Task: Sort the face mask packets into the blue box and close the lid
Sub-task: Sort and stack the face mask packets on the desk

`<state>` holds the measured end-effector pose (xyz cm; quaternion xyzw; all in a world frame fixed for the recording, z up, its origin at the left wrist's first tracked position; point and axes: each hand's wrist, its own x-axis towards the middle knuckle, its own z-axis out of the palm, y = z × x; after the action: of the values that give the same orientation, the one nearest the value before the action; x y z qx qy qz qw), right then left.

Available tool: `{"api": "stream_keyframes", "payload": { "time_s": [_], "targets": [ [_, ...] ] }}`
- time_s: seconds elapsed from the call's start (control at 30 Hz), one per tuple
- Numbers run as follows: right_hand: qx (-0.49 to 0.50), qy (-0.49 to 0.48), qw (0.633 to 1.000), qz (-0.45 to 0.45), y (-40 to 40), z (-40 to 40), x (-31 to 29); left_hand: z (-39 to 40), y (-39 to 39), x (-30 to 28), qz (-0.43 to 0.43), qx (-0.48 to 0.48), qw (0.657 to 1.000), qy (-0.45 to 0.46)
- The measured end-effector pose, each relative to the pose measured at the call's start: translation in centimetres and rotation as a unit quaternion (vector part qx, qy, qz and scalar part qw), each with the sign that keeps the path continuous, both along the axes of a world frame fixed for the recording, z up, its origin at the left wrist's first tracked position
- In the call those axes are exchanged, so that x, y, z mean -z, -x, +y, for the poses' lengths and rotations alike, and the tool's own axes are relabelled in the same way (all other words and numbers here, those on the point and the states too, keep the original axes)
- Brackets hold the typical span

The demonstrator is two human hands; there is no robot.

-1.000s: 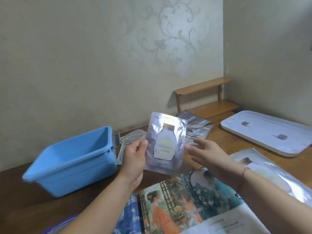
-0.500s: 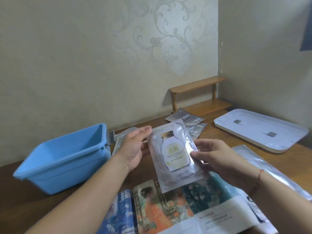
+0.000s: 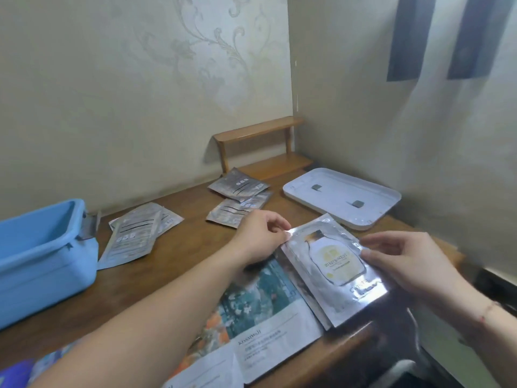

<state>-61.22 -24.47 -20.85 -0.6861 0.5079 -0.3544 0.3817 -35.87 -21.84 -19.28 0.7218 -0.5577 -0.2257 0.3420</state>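
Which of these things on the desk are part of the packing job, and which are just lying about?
Part of the job:
- silver packet held by left hand and right hand
- blue box
- white lid
- grey packets by the box
- dark packets near the shelf

Just lying about:
- illustrated leaflet
- wooden shelf

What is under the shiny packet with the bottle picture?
Another silver packet peeks out beneath the shiny packet, with a flowery printed packet below that. Whatever else lies underneath is covered.
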Motion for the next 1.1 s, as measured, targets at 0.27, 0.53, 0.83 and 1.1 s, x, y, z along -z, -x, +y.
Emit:
{"api": "stream_keyframes", "payload": {
  "time_s": [0.27, 0.53, 0.83, 1.1],
  "targets": [
    [0.007, 0.103, 0.990, 0.096, -0.7, -0.4, 1.2, 0.1, -0.9, 0.7, -0.086, -0.007, 0.996, 0.003],
    [0.001, 0.274, 0.944, 0.182, -0.3, 0.4, 2.2, 0.7, -0.9, 1.1, -0.254, 0.145, 0.956, 0.035],
    [-0.171, 0.196, 0.895, 0.363, 0.3, 0.6, 3.4, 1.0, 0.2, 0.8, -0.269, 0.229, 0.928, -0.122],
    [-0.155, 0.198, 0.900, 0.357, 0.3, 0.7, 4.0, 1.9, -0.1, -0.2, -0.306, 0.237, 0.913, -0.127]
  ]
}}
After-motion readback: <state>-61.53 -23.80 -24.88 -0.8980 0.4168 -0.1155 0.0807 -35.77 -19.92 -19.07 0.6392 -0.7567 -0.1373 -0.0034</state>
